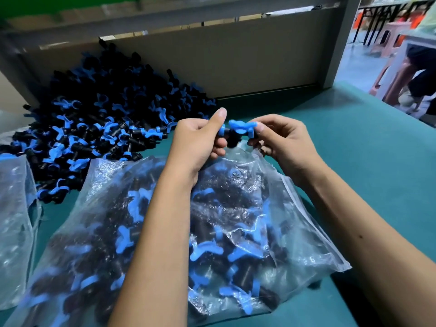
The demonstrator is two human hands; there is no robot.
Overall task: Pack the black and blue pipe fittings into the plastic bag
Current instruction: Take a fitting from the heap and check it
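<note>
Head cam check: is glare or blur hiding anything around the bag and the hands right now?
Head view: glare streaks the plastic bag, veiling some fittings inside; the left hand and right hand are fairly sharp, the fitting they hold slightly soft; the loose pile smears toward the frame edge; wide-angle bending shows along the grey panel.

glossy crinkled plastic bag (271,232), seemingly matt fittings (94,119)

A second plastic bag (14,223) runs off the left edge, the fittings inside the main plastic bag (236,232) blur behind film and forearms, and a seated person (415,79) is cropped at right
</note>
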